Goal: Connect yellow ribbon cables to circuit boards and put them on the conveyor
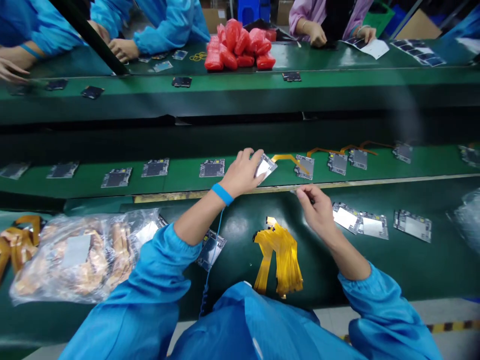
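My left hand [242,174], with a blue wrist strap [222,194], is closed on a circuit board [266,166] over the green conveyor belt [183,175]. An orange flex cable [285,157] runs from that board toward another circuit board [305,166] on the belt. By the belt's near edge, my right hand [317,207] is pinched; a tiny pale bit shows at its fingertips, too small to name. Below and between my hands lies a bundle of yellow flex cables [279,252]. A further circuit board [210,250] rests partly behind my left forearm.
Several boards, like this one [155,167], line the belt. Two overlapping boards [362,222] and a single board [412,225] lie at right on the bench. A plastic bag of copper-coloured parts [86,257] sits at left. Across stand co-workers and red bundles [240,46].
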`<state>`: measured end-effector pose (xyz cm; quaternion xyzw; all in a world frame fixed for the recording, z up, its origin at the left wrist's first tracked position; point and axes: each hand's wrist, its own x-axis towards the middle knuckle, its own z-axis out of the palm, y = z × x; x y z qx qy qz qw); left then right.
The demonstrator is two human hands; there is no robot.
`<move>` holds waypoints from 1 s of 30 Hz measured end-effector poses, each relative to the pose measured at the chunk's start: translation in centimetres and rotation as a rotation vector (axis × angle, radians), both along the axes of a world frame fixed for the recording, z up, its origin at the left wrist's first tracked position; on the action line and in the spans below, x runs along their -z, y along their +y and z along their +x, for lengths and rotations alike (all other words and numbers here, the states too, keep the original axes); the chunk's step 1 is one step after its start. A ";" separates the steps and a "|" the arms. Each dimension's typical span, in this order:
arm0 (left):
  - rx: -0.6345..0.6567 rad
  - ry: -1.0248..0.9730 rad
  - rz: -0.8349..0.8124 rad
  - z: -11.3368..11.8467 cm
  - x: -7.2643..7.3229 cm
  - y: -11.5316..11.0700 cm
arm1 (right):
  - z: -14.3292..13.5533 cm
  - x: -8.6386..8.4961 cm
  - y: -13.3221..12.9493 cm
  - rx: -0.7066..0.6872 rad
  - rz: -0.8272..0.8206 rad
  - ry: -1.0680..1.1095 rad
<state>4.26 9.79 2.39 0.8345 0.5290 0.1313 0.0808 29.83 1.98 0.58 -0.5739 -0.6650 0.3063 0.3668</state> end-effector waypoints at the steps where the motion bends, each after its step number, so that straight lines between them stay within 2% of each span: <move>1: -0.030 0.016 -0.003 0.2 0.1 1.1 | 0.2 0.1 -0.5 -0.040 -0.026 -0.021; 4: -0.063 0.152 -0.093 -0.3 1.0 3.0 | 0.2 0.7 -1.7 -0.239 -0.147 -0.154; 7: -0.020 0.294 -0.218 -1.2 2.4 3.3 | -0.4 1.6 -2.2 -0.361 -0.227 -0.318; 10: 0.021 0.342 -0.243 -1.6 3.2 3.3 | -1.5 2.3 -2.2 -0.382 -0.259 -0.437; 13: 0.038 0.345 -0.218 -1.4 3.3 3.6 | -2.5 2.5 -2.1 -0.393 -0.285 -0.507; 20: 0.050 0.351 -0.208 -1.7 2.6 3.9 | -2.4 2.2 -2.1 -0.331 -0.437 -0.379; 25: 0.042 0.329 -0.175 -3.6 1.5 1.7 | -1.5 2.2 -1.6 -0.333 -0.443 -0.234; 30: 0.198 0.185 -0.166 -4.4 1.1 -3.5 | -1.3 2.5 -0.8 -0.398 -0.428 -0.117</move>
